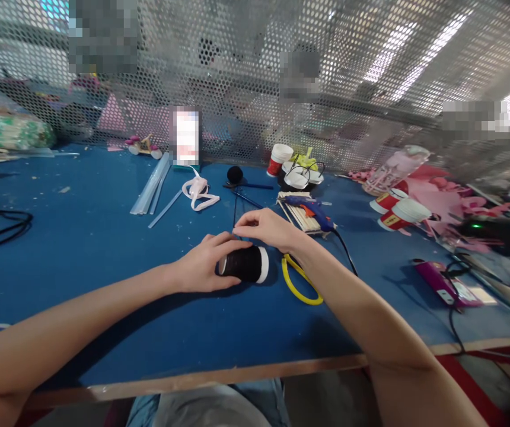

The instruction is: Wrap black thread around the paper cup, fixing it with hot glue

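Observation:
My left hand [206, 264] is closed around a paper cup [248, 264] lying on its side, its wall covered in black yarn and its white end facing right. Just above the cup, my right hand [266, 229] is in a pinch on a strand of black yarn [236, 207]. The strand runs away from me towards a small black yarn ball [234, 175]. Yellow-handled scissors or a similar tool [299, 287] lies under my right forearm, partly hidden.
A blue glue gun [315, 210] rests on pale sticks [297, 219], its cable trailing right. Behind are clear glue sticks [152, 187], white ribbon [199, 193] and a lit phone [186, 136] against the mesh. Red-and-white cups [404, 213] and a purple box [444, 284] are right.

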Tool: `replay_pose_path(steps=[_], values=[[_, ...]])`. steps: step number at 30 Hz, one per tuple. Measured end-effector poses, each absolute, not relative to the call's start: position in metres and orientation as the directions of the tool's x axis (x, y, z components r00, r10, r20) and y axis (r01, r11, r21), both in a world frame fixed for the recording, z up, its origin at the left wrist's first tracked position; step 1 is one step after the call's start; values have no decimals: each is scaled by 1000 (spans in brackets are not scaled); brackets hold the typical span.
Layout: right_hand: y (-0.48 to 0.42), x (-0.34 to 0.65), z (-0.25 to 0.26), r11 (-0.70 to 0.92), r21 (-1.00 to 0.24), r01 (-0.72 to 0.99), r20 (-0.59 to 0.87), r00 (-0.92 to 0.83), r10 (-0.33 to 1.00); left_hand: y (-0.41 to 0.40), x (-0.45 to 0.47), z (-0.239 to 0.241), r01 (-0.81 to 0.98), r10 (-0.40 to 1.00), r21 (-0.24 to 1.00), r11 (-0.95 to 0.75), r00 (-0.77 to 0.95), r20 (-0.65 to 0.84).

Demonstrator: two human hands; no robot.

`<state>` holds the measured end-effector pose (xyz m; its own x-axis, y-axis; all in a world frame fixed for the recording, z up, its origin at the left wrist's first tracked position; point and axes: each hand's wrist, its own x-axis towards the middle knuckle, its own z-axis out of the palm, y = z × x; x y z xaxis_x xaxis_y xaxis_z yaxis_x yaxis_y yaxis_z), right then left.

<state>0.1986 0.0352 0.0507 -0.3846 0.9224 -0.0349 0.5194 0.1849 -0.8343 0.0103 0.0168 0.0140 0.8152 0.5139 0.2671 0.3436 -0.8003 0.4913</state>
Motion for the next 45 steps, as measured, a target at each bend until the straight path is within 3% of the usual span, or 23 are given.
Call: replay_pose_path(steps=[3,6,8,10,12,15,17,23,25,27,29,31,34,38,42,45], values=[[34,211,55,225,-764,605,32,-312,950,17,10,15,387,551,503,-773,803,229],[31,242,68,200,-683,703,157,-126,979,19,9,16,401,575,519,-755,785,230],[29,270,76,130,-546,828,339,77,938,21,8,17,405,586,529,-746,776,232],[29,299,79,-52,-359,932,511,243,825,23,7,18,412,596,533,-739,768,233],[30,323,74,-209,-267,941,433,311,846,26,6,18,420,605,530,-737,760,239],[35,342,59,-212,-196,957,210,252,945,28,4,18,431,612,526,-733,754,236],[39,345,48,-187,-201,962,166,222,961,30,4,16,437,613,522,-732,757,226],[43,347,32,-264,-273,925,224,328,918,32,4,14,439,619,534,-722,755,217],[40,347,34,-275,-416,867,295,414,861,32,4,15,424,611,546,-722,761,218],[33,344,41,-188,-640,745,322,483,815,33,4,16,409,604,558,-722,766,220],[21,335,53,-78,-821,566,244,470,849,34,3,17,400,602,567,-720,767,223],[5,320,65,-89,-888,451,96,370,924,35,3,17,398,606,573,-717,762,229],[-19,296,74,-117,-828,549,-2,206,979,38,1,17,396,610,571,-719,754,245],[-36,273,62,25,-820,572,41,15,999,42,-1,17,378,590,568,-731,769,247],[-40,265,48,-44,-784,619,-17,50,999,43,-2,16,379,578,555,-741,781,238],[-41,264,45,-43,-710,703,28,89,996,43,-2,15,390,573,529,-753,785,237]])
